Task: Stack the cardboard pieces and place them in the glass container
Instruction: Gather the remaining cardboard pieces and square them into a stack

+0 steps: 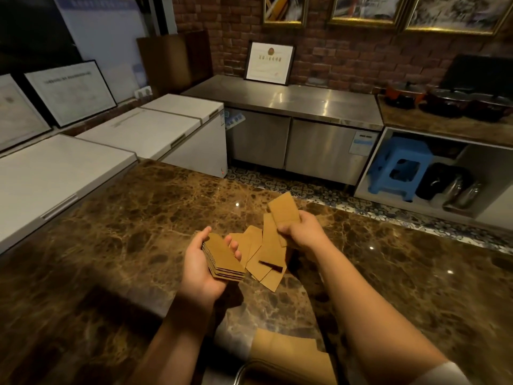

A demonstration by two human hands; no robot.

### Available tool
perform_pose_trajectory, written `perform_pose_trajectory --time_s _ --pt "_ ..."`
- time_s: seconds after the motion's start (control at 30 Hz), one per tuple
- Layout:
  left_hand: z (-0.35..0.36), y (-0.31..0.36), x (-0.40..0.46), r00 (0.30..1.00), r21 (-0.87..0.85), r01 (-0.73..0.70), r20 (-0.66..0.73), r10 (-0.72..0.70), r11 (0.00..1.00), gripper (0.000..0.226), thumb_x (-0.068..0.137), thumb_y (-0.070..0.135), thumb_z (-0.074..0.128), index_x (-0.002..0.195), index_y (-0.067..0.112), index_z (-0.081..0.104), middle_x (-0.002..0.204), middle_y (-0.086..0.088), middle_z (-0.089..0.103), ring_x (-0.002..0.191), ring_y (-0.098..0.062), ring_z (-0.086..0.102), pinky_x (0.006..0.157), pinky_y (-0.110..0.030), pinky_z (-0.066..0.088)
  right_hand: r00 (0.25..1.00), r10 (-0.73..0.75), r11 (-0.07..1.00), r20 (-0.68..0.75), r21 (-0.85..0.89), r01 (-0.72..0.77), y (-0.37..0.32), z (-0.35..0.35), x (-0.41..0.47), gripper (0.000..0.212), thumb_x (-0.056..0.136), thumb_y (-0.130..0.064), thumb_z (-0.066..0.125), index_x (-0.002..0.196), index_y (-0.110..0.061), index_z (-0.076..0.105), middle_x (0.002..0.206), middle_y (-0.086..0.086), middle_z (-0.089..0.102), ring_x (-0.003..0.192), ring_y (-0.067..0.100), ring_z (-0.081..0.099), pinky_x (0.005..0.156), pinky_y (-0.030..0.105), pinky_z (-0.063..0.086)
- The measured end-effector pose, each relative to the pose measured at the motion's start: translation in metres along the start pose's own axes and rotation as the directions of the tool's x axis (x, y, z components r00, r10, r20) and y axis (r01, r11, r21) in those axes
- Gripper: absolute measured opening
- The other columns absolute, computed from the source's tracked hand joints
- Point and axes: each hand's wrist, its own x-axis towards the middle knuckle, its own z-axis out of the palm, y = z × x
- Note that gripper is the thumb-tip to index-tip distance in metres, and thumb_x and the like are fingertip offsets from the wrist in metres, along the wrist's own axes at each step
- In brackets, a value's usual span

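Marble counter (pixel 125 218) carries loose cardboard pieces (pixel 266 259), still unstacked. Left hand (pixel 204 262) cradles partial stack (pixel 224 259), grip curled around it. Right hand (pixel 301 230) pinches single piece (pixel 283 209), not yet added. Glass container rim (pixel 249 366) possibly at bottom edge; unclear.

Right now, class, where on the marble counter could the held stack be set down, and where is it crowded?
Bare marble counter lies left of the left hand and right of the right hand. Loose cardboard pieces crowd the gap between them.

Loads of open counter (pixel 125 218) left and right; only the loose cardboard pieces (pixel 266 254) between both hands clutter the middle.
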Motion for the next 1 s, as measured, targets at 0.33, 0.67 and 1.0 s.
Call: perform_pose_trajectory --time_s 0.33,0.67,1.0 --pt "0.062 -0.041 -0.032 0.933 0.097 -0.032 0.359 -0.005 0.995 0.04 0.098 0.052 0.051 0.13 0.031 0.061 0.106 -0.018 0.07 0.093 -0.031 0.067 0.087 -0.049 0.055 0.988 -0.087 0.789 0.124 0.614 -0.008 -0.025 -0.084 -0.099 0.022 0.09 -0.004 0.067 0.111 -0.011 0.07 0.097 0.009 0.08 0.082 0.021 0.078 0.06 0.034 0.061" --pt "0.067 -0.071 -0.051 0.919 0.098 0.05 0.385 -0.084 0.994 0.033 0.091 0.027 0.062 0.118 0.015 0.075 0.118 -0.019 0.073 0.104 -0.036 0.073 0.073 -0.048 0.062 0.972 -0.23 0.948 0.052 0.238 0.211 -0.032 -0.033 -0.126 0.027 0.092 -0.018 0.07 0.118 -0.019 0.066 0.108 0.001 0.076 0.099 0.019 0.072 0.088 0.04 0.059" --pt "0.018 -0.024 -0.027 0.931 0.13 -0.167 0.348 0.113 0.977 0.041 0.08 0.027 0.068 0.121 0.029 0.067 0.105 -0.015 0.076 0.092 -0.032 0.075 0.07 -0.047 0.062 0.933 -0.176 0.822 0.313 -0.475 0.315 -0.023 0.018 -0.12 0.087 0.078 -0.076 0.043 0.146 -0.023 0.033 0.148 0.003 0.027 0.139 0.027 0.022 0.111 0.046 0.027"
